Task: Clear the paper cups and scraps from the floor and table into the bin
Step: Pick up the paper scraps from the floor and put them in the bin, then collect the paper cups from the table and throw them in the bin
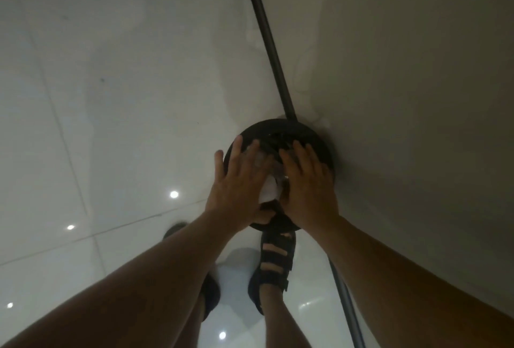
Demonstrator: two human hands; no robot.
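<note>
A round black bin (314, 136) stands on the floor against the wall, seen from straight above. Both my hands are over its mouth. My left hand (239, 180) lies flat with fingers spread and straight, its fingertips over the bin's left rim. My right hand (308, 180) lies beside it, fingers straight and pointing into the bin. Between the two hands a white crumpled paper scrap (271, 190) shows, with more pale scraps (261, 158) under the fingers inside the bin. Whether either hand grips the paper is hidden.
The glossy white tiled floor (111, 125) spreads to the left with ceiling lights reflected in it. A dark skirting strip (267, 41) runs along the beige wall (403, 69) on the right. My feet in black strapped sandals (274, 261) stand just before the bin.
</note>
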